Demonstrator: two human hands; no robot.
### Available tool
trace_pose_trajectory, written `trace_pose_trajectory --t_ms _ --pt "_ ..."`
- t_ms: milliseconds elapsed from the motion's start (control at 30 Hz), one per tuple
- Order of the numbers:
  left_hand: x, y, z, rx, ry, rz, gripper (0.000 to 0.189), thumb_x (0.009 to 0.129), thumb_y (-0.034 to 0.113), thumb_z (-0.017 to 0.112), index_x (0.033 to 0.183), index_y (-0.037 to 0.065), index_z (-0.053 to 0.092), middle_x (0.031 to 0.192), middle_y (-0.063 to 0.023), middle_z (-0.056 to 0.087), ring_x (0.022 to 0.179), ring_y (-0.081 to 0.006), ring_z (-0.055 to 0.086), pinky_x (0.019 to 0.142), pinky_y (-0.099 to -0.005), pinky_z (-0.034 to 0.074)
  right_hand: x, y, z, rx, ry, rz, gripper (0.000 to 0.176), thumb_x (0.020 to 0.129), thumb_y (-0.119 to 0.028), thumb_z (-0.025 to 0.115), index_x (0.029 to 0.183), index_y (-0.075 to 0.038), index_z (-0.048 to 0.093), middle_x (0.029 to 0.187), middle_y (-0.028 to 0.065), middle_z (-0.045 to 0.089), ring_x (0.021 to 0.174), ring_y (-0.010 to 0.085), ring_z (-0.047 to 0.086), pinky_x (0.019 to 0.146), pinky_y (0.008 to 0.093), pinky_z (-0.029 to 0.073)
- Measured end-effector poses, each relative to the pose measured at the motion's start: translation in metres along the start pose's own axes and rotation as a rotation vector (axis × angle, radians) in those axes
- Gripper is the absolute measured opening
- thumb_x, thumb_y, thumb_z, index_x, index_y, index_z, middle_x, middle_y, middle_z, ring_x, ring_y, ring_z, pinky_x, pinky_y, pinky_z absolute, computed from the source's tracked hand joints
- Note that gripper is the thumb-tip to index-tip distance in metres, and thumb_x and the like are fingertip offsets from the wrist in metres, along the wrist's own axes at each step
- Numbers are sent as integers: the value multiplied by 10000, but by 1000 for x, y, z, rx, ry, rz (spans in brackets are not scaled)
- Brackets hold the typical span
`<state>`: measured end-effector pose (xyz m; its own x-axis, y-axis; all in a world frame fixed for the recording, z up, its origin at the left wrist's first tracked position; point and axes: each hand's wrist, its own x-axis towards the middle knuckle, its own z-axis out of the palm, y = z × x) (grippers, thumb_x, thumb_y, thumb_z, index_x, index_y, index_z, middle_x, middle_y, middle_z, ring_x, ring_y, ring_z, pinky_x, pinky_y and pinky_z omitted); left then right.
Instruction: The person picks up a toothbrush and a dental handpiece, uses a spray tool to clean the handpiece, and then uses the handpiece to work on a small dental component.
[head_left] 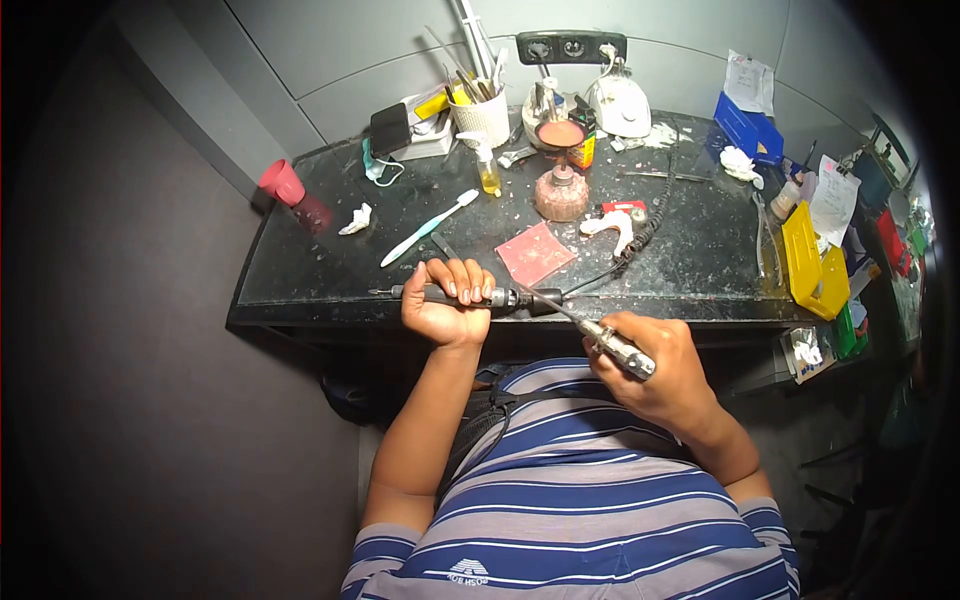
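My left hand [445, 308] is wrapped around a dark rotary handpiece [507, 298], held level over the bench's front edge. Its thin metal tip points left, and its coiled cord [645, 230] runs off to the upper right. In my right hand [662, 372] is a tool with a thin metal shaft and a worn, white-flecked handle [620, 350]. The shaft slants up and left, overlapping the handpiece's rear part in this view. Just beyond the handpiece lies a pink square sheet [536, 254], with a white dental arch model [608, 230] to its right.
On the black bench [350, 265] are a toothbrush [430, 228], a pink cup [284, 183], a small bottle [488, 172] and a pink-crusted burner [561, 195]. A tool holder [482, 120] stands behind. Yellow [815, 265] and blue [748, 130] bins sit at right.
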<state>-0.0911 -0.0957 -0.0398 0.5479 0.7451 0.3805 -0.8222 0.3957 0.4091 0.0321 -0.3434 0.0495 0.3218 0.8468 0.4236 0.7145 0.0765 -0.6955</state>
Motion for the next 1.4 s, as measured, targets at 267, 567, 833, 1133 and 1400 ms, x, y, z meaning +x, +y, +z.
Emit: trace_pose_trajectory --t_ms 267,567,833,1133,1400 --pt "5 4 7 -16 123 -12 450 991 396 489 651 102 482 574 -58 440 603 -205 429 623 -370 379 -1 -8 -18 66 87 75 137 885 -61 794 957 10 702 756 144 683 594 234 663 589 326 506" --pt "1 10 5 -174 -2 -225 411 972 349 570 669 103 443 596 -27 375 630 -171 383 629 -330 370 6 9 -13 99 86 3 262 864 -58 799 1064 9 644 823 157 688 689 274 713 642 359 536" --pt "-19 -2 38 -256 90 -243 242 874 132 668 1037 33 519 913 -80 542 968 -276 582 1135 -565 399 -8 4 -31 82 76 1 239 881 -73 805 1046 0 650 828 135 685 668 237 698 632 334 532" --pt "-24 -11 19 20 277 -124 161 1095 234 570 1074 78 602 1030 -97 623 1194 -316 625 1164 -667 431 -24 -10 -33 55 -132 20 200 872 -75 783 985 -20 627 722 130 661 604 281 677 574 367 523" --pt "-22 -19 18 285 337 -9 300 1074 362 590 1065 66 543 1001 -108 658 1033 -343 709 1021 -620 559 -22 -5 -6 -16 -98 -30 209 862 -78 785 965 -36 608 748 129 664 652 303 698 588 404 544"
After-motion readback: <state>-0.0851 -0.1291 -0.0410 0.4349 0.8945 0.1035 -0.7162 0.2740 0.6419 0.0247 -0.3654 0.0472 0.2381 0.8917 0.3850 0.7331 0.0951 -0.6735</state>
